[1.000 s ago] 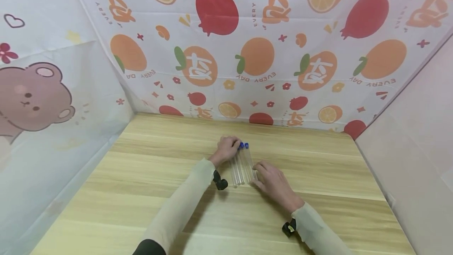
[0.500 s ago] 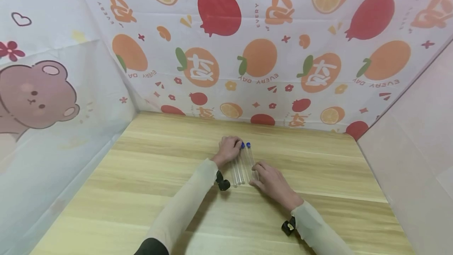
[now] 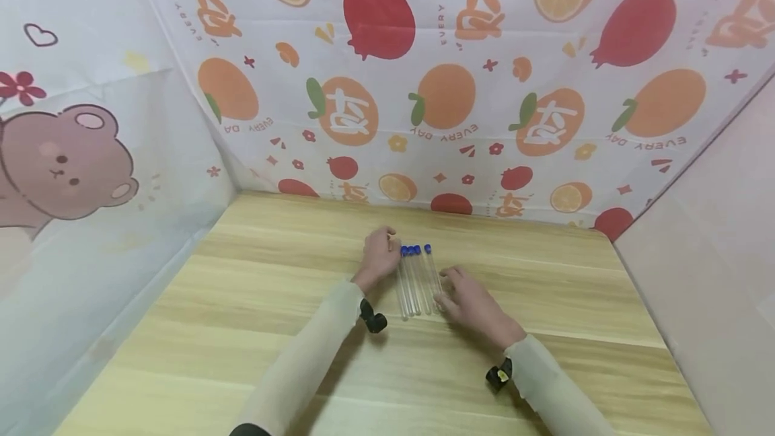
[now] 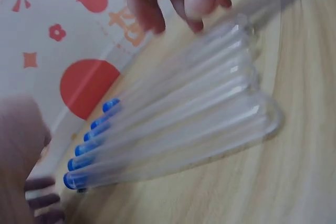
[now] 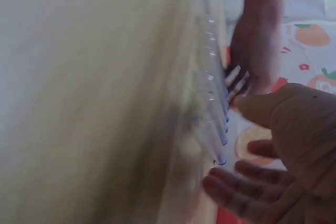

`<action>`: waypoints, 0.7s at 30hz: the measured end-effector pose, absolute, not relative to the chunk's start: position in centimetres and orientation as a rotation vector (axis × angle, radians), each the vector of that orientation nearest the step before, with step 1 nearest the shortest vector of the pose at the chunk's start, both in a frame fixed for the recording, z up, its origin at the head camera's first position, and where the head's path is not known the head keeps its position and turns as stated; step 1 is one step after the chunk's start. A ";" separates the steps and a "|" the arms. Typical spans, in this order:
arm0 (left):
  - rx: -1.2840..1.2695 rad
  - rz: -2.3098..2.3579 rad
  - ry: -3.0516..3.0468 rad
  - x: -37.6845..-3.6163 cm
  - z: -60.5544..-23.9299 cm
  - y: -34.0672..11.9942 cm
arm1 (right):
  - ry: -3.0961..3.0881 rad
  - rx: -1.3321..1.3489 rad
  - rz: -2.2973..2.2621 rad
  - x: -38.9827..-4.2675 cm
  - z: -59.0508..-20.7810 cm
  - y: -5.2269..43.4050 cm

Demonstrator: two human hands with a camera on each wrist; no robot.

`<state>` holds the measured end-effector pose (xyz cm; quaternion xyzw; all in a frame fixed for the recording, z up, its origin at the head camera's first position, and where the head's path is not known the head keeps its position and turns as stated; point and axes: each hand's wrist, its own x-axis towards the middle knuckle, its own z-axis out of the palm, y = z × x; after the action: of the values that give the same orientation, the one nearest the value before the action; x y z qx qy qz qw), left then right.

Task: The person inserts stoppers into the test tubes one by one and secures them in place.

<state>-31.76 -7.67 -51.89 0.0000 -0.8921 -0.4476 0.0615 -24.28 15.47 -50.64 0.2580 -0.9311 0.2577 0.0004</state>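
Several clear test tubes [image 3: 414,288] with blue caps lie side by side on the wooden table, caps toward the back wall. The rightmost tube's cap [image 3: 427,248] stands a little apart from the others. My left hand [image 3: 380,253] is just left of the capped ends, fingers loosely bent and holding nothing. In the left wrist view, its fingers [image 4: 43,199] appear near the nearest cap [image 4: 74,181]. My right hand [image 3: 473,301] hovers by the rounded ends on the right, with thumb and fingers spread. The right wrist view shows nothing between its fingers [image 5: 247,187].
The wooden table [image 3: 242,328] stretches around the tubes. A fruit-print cloth [image 3: 387,86] hangs along its back edge. A bear-print cloth [image 3: 66,160] covers the left side, and a pale wall [image 3: 708,234] stands at the right.
My left hand has moved left off the blue caps, leaving several of them uncovered. My right hand has come slightly away to the right, with its fingers more apart.
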 end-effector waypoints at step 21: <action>0.407 -1.573 -2.706 -27.0 -50.0 -6.1 | -3.089 0.721 1.060 -26.0 -49.9 14.6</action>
<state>-27.02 -6.08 -50.03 0.1290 -0.8573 -0.4984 -0.0073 -25.97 14.59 -49.89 0.2145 -0.9189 0.3152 -0.1012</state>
